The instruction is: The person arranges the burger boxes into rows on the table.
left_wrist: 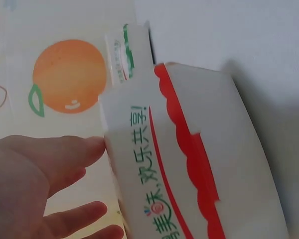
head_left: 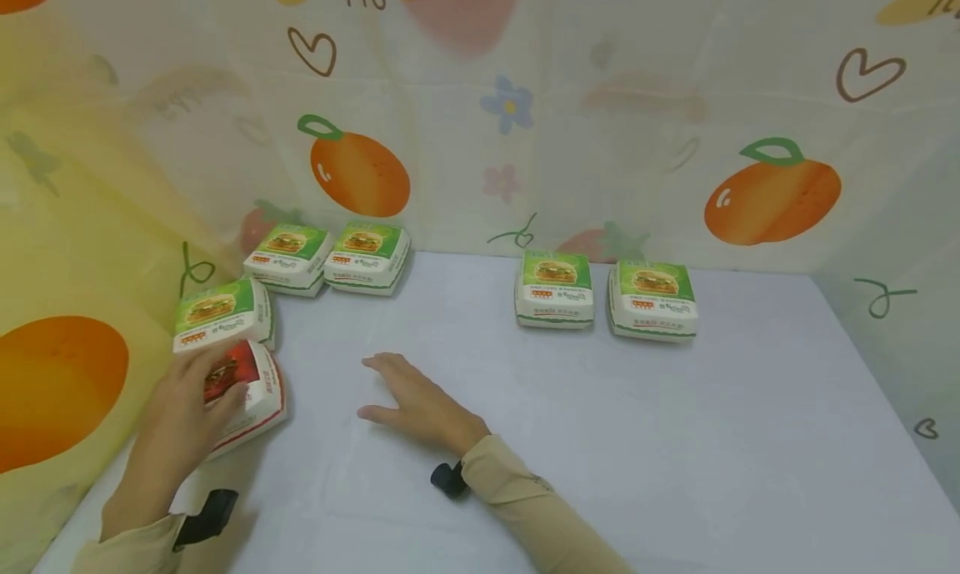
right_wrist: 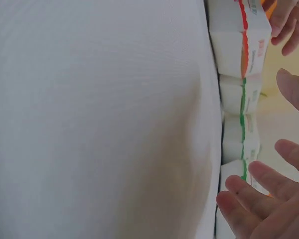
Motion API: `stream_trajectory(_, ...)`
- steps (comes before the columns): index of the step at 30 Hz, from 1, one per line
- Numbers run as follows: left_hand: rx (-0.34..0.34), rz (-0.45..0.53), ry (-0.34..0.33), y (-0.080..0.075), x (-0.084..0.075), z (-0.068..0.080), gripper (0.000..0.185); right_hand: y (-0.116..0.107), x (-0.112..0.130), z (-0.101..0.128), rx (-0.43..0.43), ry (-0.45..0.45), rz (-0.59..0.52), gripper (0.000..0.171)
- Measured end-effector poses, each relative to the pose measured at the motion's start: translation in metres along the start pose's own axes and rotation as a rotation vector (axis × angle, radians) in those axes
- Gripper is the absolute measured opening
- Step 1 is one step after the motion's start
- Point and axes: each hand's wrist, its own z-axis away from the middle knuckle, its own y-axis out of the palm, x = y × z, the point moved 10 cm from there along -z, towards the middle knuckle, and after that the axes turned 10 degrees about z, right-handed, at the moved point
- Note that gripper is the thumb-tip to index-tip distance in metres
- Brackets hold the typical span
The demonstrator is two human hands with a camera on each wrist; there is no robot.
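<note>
A red-and-white cardboard burger box point(head_left: 251, 395) sits at the near left edge of the white counter point(head_left: 675, 441), just in front of a green-and-white cardboard burger box point(head_left: 222, 311) that stands against the fruit-printed curtain point(head_left: 67, 249). The person's left hand point(head_left: 187, 407) lies over the red box's lid, fingers curved across the top and touching it; whether the thumb has a hold on the far side cannot be told from the head view, and the left wrist view shows only fingers lightly bent beside the box's side wall point(left_wrist: 189, 169). The right hand point(head_left: 412, 403) rests on the counter near the middle, palm down, fingers spread and holding nothing.

Handled well, the red box likely wants a grip on both side walls rather than a press on the lid, since thin folded card dents easily and the lid may spring. Lifting it level and clear of the green neighbour would probably keep that box from being nudged.

By count: one red-lidded box and five green-lidded ones, six boxes in all. The green ones stand one beside the red box, a touching pair point(head_left: 330, 257) at the back left, and another pair point(head_left: 603, 295) at the back centre, slightly apart. Two hands are in view, each with a dark wrist-worn device point(head_left: 448, 478).
</note>
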Motion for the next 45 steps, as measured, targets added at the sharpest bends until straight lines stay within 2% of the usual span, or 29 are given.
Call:
stream_trajectory(4,0.033,-0.004,-0.091,-0.001,0.016,0.003,0.066,0.003,0.003,-0.003,-0.001,-0.011,-0.017,0.065)
stream_trajectory(8,0.087,-0.042,-0.226,0.000,0.035,0.009,0.084,0.004,0.005,-0.006,-0.006,-0.009,-0.035,0.065)
stream_trajectory(11,0.111,-0.061,-0.269,0.001,0.041,0.012,0.092,0.006,0.008,-0.008,0.000,-0.014,-0.034,0.065)
stream_trajectory(20,0.139,0.016,-0.269,0.011,0.039,0.012,0.094,0.014,0.024,-0.020,0.031,-0.022,-0.009,0.066)
stream_trajectory(28,0.139,0.032,-0.226,0.023,0.024,0.012,0.089,0.026,0.032,-0.026,0.086,-0.001,-0.030,0.071)
stream_trajectory(33,0.189,0.036,-0.241,0.031,0.018,0.012,0.086,0.033,0.037,-0.025,0.109,-0.026,-0.076,0.074)
stream_trajectory(39,0.243,0.036,-0.265,0.040,0.009,0.013,0.088,0.033,0.042,-0.025,0.104,-0.068,-0.074,0.073)
stream_trajectory(45,0.199,0.050,-0.218,0.040,-0.001,0.010,0.082,0.028,0.036,-0.023,0.092,-0.029,-0.083,0.079)
